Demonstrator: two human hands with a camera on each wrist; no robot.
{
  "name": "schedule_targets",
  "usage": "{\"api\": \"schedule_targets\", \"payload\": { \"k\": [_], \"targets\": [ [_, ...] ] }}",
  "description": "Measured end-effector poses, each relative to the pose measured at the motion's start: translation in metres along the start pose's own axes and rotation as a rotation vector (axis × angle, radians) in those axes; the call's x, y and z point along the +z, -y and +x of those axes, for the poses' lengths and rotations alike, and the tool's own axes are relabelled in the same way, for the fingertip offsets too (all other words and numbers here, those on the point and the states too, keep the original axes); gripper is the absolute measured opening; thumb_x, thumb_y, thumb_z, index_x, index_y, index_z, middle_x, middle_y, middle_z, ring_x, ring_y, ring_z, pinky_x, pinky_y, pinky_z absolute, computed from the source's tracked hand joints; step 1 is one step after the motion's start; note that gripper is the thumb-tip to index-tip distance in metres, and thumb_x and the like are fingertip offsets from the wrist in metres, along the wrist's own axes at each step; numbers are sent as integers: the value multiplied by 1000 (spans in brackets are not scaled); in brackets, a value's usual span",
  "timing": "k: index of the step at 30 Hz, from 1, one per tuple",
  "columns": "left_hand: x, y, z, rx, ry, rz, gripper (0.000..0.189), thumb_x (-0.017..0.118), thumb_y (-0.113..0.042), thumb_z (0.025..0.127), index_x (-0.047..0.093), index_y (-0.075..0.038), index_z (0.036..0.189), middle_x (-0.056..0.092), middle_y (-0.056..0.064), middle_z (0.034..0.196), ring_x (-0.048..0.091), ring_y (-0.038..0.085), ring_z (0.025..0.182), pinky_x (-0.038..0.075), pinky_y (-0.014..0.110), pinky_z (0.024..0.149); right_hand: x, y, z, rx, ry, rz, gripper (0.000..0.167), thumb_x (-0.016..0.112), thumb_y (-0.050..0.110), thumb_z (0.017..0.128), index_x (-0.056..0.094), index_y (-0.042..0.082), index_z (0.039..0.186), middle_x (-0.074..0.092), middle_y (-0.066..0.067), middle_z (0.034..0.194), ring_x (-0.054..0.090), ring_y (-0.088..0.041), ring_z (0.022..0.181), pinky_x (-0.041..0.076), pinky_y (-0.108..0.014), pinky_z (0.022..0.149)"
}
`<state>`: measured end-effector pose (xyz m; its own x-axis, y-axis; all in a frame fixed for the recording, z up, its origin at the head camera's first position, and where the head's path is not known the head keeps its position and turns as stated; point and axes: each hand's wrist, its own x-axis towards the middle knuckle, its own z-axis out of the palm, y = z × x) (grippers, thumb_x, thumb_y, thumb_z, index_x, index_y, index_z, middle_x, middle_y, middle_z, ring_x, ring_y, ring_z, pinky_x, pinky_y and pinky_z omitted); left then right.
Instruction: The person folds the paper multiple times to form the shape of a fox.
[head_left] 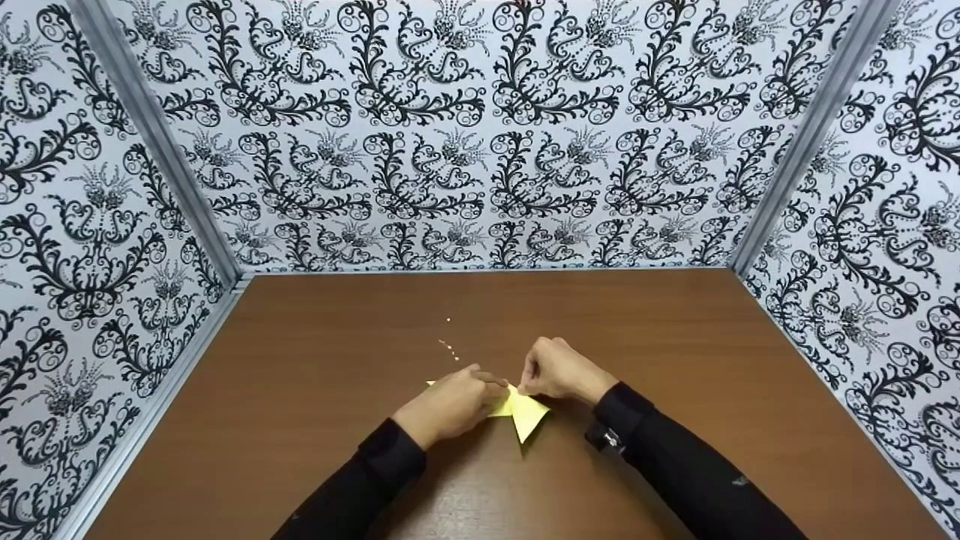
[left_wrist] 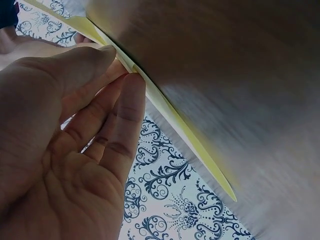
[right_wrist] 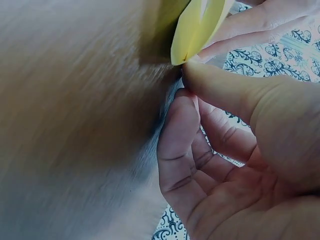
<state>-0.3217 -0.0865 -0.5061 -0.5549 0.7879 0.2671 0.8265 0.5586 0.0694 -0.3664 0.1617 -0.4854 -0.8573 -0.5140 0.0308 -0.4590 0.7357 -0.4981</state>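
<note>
A folded piece of yellow paper lies on the brown table, one pointed flap towards me and a small tip showing beyond the left hand. My left hand rests over its left part, fingers reaching across and pressing on it. From the left wrist, the thumb and fingertips meet the long edge of the yellow paper. My right hand pinches the paper at its far edge, close to the left fingertips. In the right wrist view the thumb tip touches a corner of the yellow paper; the other fingers curl below.
The brown table is bounded by walls with a black-and-white scroll pattern and grey metal corner posts. Several tiny pale specks lie on the table beyond the left hand.
</note>
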Motion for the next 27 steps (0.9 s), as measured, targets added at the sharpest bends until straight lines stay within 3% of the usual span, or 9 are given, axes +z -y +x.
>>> {"api": "schedule_targets", "payload": {
  "k": [8,27],
  "targets": [
    [1,0,-4,-27,4,-12,22,83,-5,107,86,-8,129,85,10,141,80,25,134,61,57,124,-1,-3,-10,-2,-3,-46,16,97,12,92,88,14,79,84,4,80,63,-5,66,54,-21,62],
    [2,1,-2,-36,16,-28,21,79,0,107,86,-6,127,84,12,142,80,25,136,61,59,124,-4,-11,-48,-32,-15,-33,21,95,12,98,83,15,80,79,8,83,59,-3,68,50,-20,66]
  ]
}}
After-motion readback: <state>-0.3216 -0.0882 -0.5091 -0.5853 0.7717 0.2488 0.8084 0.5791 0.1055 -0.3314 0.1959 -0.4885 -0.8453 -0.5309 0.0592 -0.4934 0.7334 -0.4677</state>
